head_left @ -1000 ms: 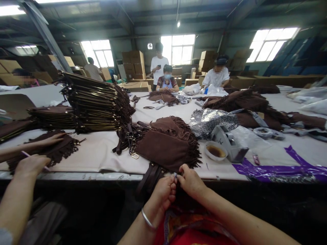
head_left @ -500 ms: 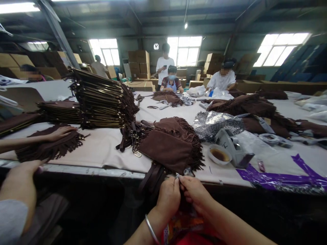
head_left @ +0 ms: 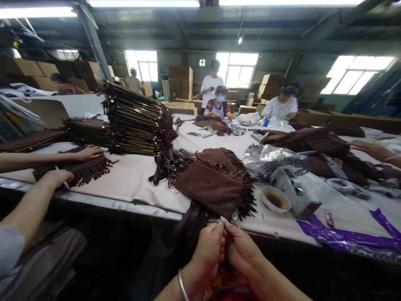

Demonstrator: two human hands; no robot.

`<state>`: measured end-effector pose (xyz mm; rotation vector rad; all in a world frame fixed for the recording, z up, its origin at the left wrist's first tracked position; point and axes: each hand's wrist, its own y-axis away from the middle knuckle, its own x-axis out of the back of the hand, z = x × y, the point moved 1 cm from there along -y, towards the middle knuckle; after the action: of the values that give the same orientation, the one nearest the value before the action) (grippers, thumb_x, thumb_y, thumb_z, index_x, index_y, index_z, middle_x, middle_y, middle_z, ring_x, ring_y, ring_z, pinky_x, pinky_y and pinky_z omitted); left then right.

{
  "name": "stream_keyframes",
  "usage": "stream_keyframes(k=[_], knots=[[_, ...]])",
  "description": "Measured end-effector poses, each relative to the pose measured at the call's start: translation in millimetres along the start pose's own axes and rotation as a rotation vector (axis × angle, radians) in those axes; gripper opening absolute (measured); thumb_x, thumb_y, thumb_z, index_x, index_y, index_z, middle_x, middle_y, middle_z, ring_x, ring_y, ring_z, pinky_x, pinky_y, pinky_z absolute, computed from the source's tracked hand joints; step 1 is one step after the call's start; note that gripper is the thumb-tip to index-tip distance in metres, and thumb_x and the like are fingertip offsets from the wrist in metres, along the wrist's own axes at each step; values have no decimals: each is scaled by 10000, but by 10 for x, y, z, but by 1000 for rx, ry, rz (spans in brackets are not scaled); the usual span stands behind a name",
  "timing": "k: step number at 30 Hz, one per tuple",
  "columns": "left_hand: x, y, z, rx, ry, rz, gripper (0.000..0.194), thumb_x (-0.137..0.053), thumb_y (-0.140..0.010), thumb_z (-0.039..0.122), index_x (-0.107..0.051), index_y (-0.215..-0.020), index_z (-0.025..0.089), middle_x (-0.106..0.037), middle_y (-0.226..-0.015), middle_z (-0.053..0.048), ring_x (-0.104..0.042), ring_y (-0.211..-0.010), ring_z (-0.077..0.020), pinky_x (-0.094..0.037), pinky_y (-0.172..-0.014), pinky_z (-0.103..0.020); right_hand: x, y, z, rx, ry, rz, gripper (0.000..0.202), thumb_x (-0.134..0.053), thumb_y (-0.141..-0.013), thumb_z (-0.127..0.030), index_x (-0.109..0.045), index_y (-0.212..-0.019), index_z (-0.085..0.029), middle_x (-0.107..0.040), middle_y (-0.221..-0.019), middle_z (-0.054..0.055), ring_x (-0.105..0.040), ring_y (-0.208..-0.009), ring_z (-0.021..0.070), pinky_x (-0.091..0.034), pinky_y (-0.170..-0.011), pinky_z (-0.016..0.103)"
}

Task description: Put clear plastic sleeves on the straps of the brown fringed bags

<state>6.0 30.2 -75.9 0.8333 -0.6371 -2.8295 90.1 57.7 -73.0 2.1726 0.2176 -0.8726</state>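
Observation:
My left hand (head_left: 209, 246), with a silver bangle at the wrist, and my right hand (head_left: 241, 246) meet just below the table's front edge. Their thumbs and fingertips pinch together at a tiny pale thing, too small to make out. Right beyond them lies a brown fringed pouch (head_left: 209, 186) on a pile of similar ones, with dark straps (head_left: 191, 221) hanging over the edge. Gold clasps (head_left: 173, 189) show at the pile's left side.
A tape dispenser (head_left: 293, 194) and a bowl of brown liquid (head_left: 275, 199) stand right of the pile, near purple plastic (head_left: 347, 234). Stacked zipped pouches (head_left: 134, 121) rise at left. A co-worker's hands (head_left: 58, 177) work on a pouch there; others are across the table.
The view has shifted, so things sit lower and further right. My hands stay together, fingers more curled. The co-worker's near hand at left has moved onto the pouch with a white stick-like tool.

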Motion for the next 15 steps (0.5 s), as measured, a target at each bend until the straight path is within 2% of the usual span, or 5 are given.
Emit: stream_keyframes(k=[4,8,10,13,15], knots=[[-96,78,77,122,355,-45,372,-685,-780,442,-393,-739,216,-212,-476,133,-78,-382,-23,-86,-367,-139,-64,-45,52,-96,-136,-91,165,-679,-811,-337,-670,-874,-185,-655,-636,-10,-564,-508,106,-439,-488,210],[-141,105,153,291,615,-42,248,-553,-906,326,-428,-743,187,-162,-479,132,-96,-342,-17,-81,-338,-118,-56,-114,59,-63,-213,-193,136,-712,-791,-282,-688,-884,-186,-721,-840,32,-667,-748,128,-522,-647,206],[-141,98,178,345,722,-92,237,-502,-936,302,-445,-746,172,-154,-482,132,-115,-327,-14,-83,-330,-111,-44,-147,51,-83,-182,-255,172,-737,-767,-284,-693,-910,-199,-730,-892,34,-673,-766,132,-523,-626,201],[-102,81,190,362,763,-196,233,-485,-943,285,-478,-752,151,-155,-476,134,-155,-318,-12,-103,-331,-106,-30,-188,27,-81,-151,-339,141,-739,-765,-272,-695,-884,-212,-736,-917,28,-677,-795,137,-536,-648,212],[-38,81,183,356,641,-232,241,-506,-928,310,-504,-755,142,-207,-459,126,-186,-318,-15,-139,-336,-112,-27,-201,2,-47,-161,-343,76,-712,-788,-245,-698,-847,-199,-737,-938,38,-677,-895,156,-549,-743,239]])
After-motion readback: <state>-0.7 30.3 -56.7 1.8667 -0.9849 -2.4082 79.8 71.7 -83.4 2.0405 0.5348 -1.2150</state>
